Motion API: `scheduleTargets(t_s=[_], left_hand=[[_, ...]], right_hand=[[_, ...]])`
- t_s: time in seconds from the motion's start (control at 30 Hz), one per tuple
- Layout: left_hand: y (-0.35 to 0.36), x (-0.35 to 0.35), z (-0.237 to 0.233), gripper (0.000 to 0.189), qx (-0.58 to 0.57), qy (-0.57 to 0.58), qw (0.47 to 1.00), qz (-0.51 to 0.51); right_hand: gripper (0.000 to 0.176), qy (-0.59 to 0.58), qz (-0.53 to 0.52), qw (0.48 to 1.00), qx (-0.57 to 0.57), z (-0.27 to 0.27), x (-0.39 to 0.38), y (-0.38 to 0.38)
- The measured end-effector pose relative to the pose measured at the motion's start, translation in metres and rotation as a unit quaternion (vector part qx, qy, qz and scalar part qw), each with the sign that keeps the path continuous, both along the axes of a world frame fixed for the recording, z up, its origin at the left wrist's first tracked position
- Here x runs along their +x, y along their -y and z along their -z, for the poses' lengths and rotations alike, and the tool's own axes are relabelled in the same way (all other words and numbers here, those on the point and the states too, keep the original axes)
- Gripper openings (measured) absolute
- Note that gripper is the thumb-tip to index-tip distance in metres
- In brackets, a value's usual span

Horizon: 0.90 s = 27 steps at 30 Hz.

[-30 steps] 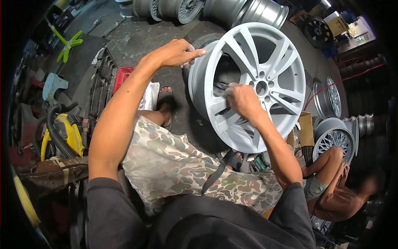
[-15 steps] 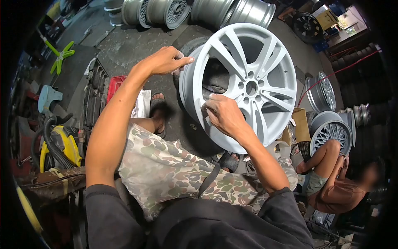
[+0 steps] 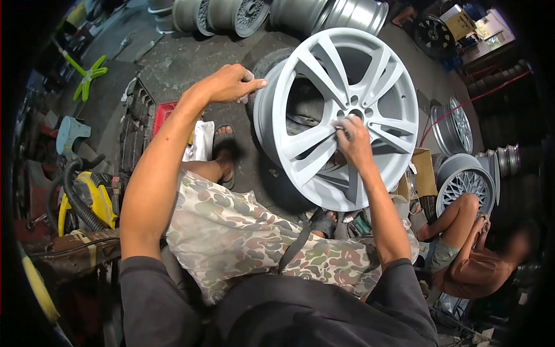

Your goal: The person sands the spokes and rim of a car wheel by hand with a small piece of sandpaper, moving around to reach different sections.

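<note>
A light grey alloy wheel [image 3: 384, 130] with paired spokes stands tilted in front of me, its face turned up toward me. At the left, my left hand [image 3: 234, 85] is closed at the back edge of the barrel, thumb and fingers bent around it. My right hand [image 3: 354, 141] is on the wheel's face, just below the centre hub, over the inner end of a spoke. Its fingers are pinched together against the surface, and whatever may be under the fingertips is hidden. Pale dust coats the fingertips of both hands.
A dark tire [image 3: 269, 63] lies behind the wheel. Several silver rims [image 3: 300, 14] line the back. To the right, a person in a brown shirt [image 3: 474, 272] sits by a mesh-spoke wheel [image 3: 465, 191] and a cardboard box [image 3: 425, 173]. A yellow machine [image 3: 87, 199] with a hose stands left.
My right hand has moved from the wheel's lower-left area up and right to the hub. The wheel appears slightly higher and farther right in view. My left hand stays at the barrel edge.
</note>
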<state>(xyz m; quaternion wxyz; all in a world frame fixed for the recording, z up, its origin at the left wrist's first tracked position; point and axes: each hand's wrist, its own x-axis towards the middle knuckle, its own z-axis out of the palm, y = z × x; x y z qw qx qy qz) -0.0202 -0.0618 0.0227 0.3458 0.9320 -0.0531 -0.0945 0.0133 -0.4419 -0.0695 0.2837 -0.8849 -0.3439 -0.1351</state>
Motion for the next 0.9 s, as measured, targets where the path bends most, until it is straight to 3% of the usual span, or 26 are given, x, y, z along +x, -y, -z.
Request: scheduleTargets(t_s=[0.13, 0.27, 0.4, 0.57, 0.67, 0.73, 0.9], left_hand=[[-0.001, -0.002, -0.001, 0.068, -0.004, 0.000, 1.000, -0.002], [0.002, -0.001, -0.002, 0.068, 0.003, -0.004, 1.000, 0.005], [0.000, -0.003, 0.001, 0.067, 0.001, -0.008, 1.000, -0.003], [-0.001, -0.002, 0.001, 0.067, -0.001, -0.008, 1.000, 0.000], [0.001, -0.001, -0.001, 0.067, 0.003, -0.009, 1.000, 0.002], [0.001, -0.006, -0.002, 0.064, -0.005, -0.023, 1.000, 0.001], [-0.004, -0.002, 0.003, 0.064, 0.000, -0.033, 0.999, -0.001]], right_hand=[[0.014, -0.028, -0.005, 0.999, 0.015, -0.002, 0.009, -0.001], [0.013, -0.060, -0.082, 0.995, -0.001, -0.026, -0.012, -0.028], [0.014, -0.068, 0.000, 0.998, 0.003, -0.006, 0.027, 0.005], [0.016, -0.076, -0.068, 0.995, -0.009, -0.026, -0.006, -0.036], [0.016, -0.058, -0.081, 0.995, -0.001, -0.014, 0.021, -0.020], [0.015, -0.073, -0.010, 0.997, -0.025, -0.014, 0.030, -0.003], [0.010, -0.048, -0.102, 0.992, 0.051, -0.019, -0.018, -0.046]])
